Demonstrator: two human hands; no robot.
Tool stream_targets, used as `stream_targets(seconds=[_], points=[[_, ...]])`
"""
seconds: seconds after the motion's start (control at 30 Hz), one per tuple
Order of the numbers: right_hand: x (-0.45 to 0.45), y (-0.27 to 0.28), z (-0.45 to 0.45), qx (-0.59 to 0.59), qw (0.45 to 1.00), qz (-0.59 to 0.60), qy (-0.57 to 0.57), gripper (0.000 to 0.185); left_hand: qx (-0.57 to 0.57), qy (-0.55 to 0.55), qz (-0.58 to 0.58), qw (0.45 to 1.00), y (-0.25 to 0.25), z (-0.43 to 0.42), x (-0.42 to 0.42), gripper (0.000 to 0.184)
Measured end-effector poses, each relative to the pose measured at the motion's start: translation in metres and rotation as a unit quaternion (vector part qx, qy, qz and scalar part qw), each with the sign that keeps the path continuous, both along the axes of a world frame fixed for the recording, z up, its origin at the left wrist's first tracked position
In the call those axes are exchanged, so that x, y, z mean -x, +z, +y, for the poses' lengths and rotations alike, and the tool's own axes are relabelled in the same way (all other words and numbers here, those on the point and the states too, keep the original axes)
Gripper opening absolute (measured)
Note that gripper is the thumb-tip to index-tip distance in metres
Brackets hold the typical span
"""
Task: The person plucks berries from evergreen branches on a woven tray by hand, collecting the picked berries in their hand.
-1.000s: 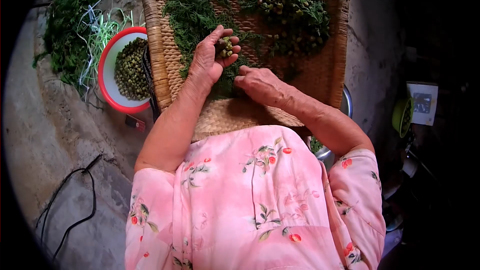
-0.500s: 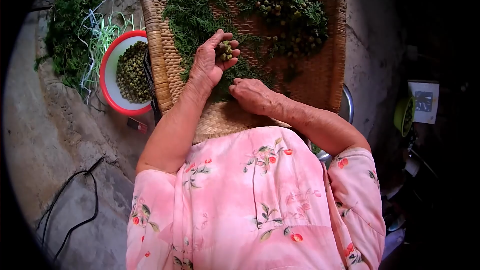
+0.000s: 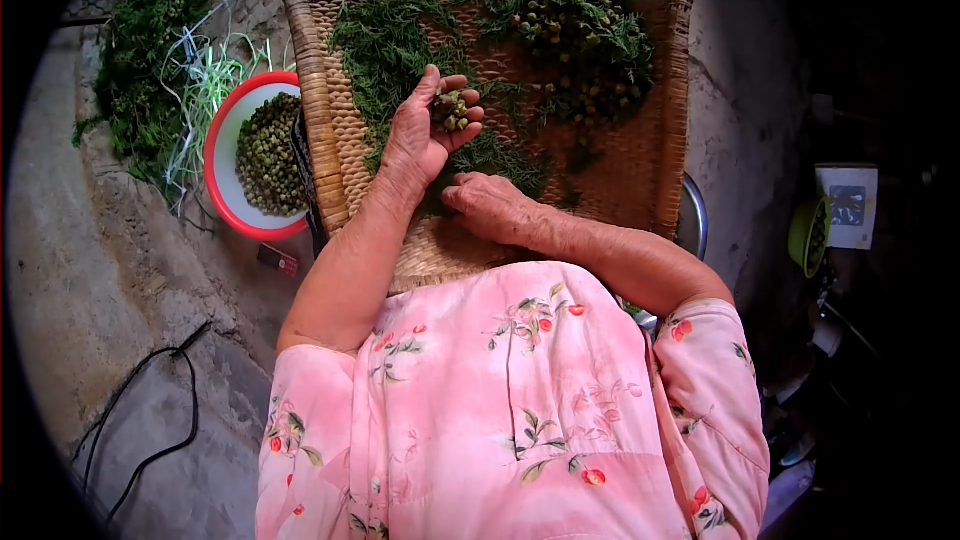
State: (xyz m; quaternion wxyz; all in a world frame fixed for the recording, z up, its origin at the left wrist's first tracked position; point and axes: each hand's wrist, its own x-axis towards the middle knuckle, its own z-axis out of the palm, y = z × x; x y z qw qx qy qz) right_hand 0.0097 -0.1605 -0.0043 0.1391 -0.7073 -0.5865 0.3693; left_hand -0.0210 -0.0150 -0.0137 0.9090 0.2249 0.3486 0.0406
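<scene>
A woven basket tray (image 3: pixel 620 165) lies in front of me with feathery green sprigs (image 3: pixel 385 35) on its left and middle. At its back right is a heap of round green cones with foliage (image 3: pixel 590 45). My left hand (image 3: pixel 425 130), palm up with fingers curled, cups several green cones (image 3: pixel 453 111) above the sprigs. Just right of and below it, my right hand (image 3: pixel 490 208) is closed at the near edge of the sprigs. Its fingertips are turned down, and what they pinch is hidden.
Left of the tray stands a red-rimmed white bowl (image 3: pixel 217 170) of green cones. Beyond it lie pale plastic strips (image 3: pixel 200 70) and a pile of greenery (image 3: pixel 150 60). A black cable (image 3: pixel 190 390) is on the floor. At right are a green basket (image 3: pixel 800 230) and a white box (image 3: pixel 858 205).
My right hand has moved left and slightly toward me, away from the middle of the tray. My left hand still cups the cones and has hardly moved.
</scene>
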Motion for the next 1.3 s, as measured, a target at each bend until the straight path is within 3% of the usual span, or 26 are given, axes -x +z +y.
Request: stream_targets(seconds=[0.3,0.37,0.43,0.5,0.63,0.7,0.77,0.87,0.93,1.03,1.17,1.3], points=[[-0.005,0.013,0.005,0.003,1.000,0.006,0.001,0.011,0.017,0.003,-0.009,1.000,-0.001,0.001,0.000,0.045],[-0.018,0.033,0.006,-0.027,0.999,0.019,-0.038,0.011,0.021,0.010,-0.010,1.000,-0.003,0.002,0.002,0.045],[-0.032,0.041,0.005,-0.166,0.979,0.057,-0.099,0.014,0.007,0.009,-0.016,1.000,-0.006,0.002,0.002,0.046],[-0.039,0.052,0.010,-0.222,0.951,0.077,-0.200,0.016,0.021,0.022,-0.013,0.999,-0.005,-0.002,0.000,0.046],[-0.044,0.054,0.018,-0.247,0.925,0.117,-0.265,0.021,0.037,0.026,-0.005,0.999,-0.006,-0.009,-0.005,0.046],[-0.044,0.057,0.019,-0.248,0.905,0.199,-0.281,0.020,0.041,0.038,0.013,0.998,0.001,-0.012,-0.004,0.043],[-0.052,0.055,0.018,-0.286,0.912,0.111,-0.272,0.015,0.032,0.018,0.007,0.999,-0.002,-0.005,-0.001,0.042],[-0.071,0.056,0.005,-0.225,0.952,0.049,-0.203,0.010,0.017,0.001,0.025,1.000,0.004,-0.005,0.000,0.037],[-0.077,0.060,-0.001,-0.034,0.992,0.025,-0.120,0.011,0.014,0.004,0.025,1.000,0.001,-0.005,-0.001,0.033],[-0.070,0.048,-0.006,0.143,0.988,-0.055,0.019,0.013,-0.005,0.000,0.031,0.999,0.003,-0.008,-0.002,0.031],[-0.051,0.028,-0.014,0.189,0.974,-0.089,0.084,0.016,0.000,-0.002,0.035,0.999,0.005,-0.007,-0.002,0.029],[-0.049,0.026,-0.017,0.185,0.977,-0.085,0.068,0.017,-0.006,-0.003,0.033,0.999,0.006,-0.007,-0.002,0.028]])
